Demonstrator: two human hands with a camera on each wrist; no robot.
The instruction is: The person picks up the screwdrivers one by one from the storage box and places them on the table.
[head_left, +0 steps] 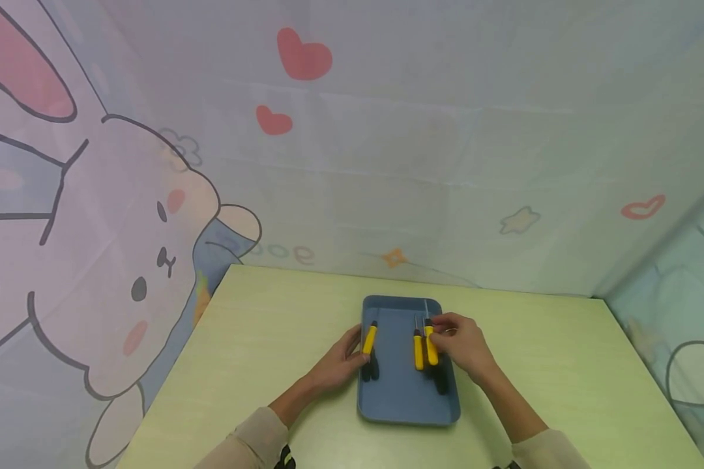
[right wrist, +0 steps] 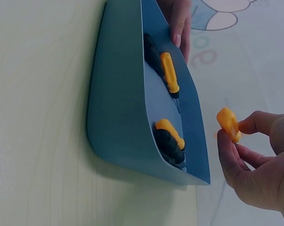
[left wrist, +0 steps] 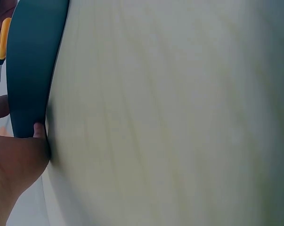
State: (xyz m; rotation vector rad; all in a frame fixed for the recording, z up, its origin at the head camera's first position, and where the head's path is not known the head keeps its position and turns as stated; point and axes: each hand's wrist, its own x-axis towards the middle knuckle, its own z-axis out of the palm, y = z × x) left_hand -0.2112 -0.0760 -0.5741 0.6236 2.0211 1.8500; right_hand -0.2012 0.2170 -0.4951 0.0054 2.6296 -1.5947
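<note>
A blue-grey tray [head_left: 407,405] lies on the table with several screwdrivers in it. My left hand [head_left: 336,366] grips its left side wall, thumb over the rim. Above the tray's right side, my right hand [head_left: 466,342] pinches a yellow-handled screwdriver [head_left: 431,348], raised above the rim in the right wrist view, its thin shaft pointing toward the back. Below it lie another yellow-handled screwdriver [head_left: 418,355] and black handles [head_left: 441,381]. Along the left wall, near my left thumb, are a yellow-handled screwdriver [head_left: 370,339] and black handles [head_left: 375,369].
The pale yellow-green table [head_left: 534,365] extends to both sides of the tray. A printed cloth [head_left: 399,163] with hearts and a rabbit hangs behind the table's back edge and along the sides.
</note>
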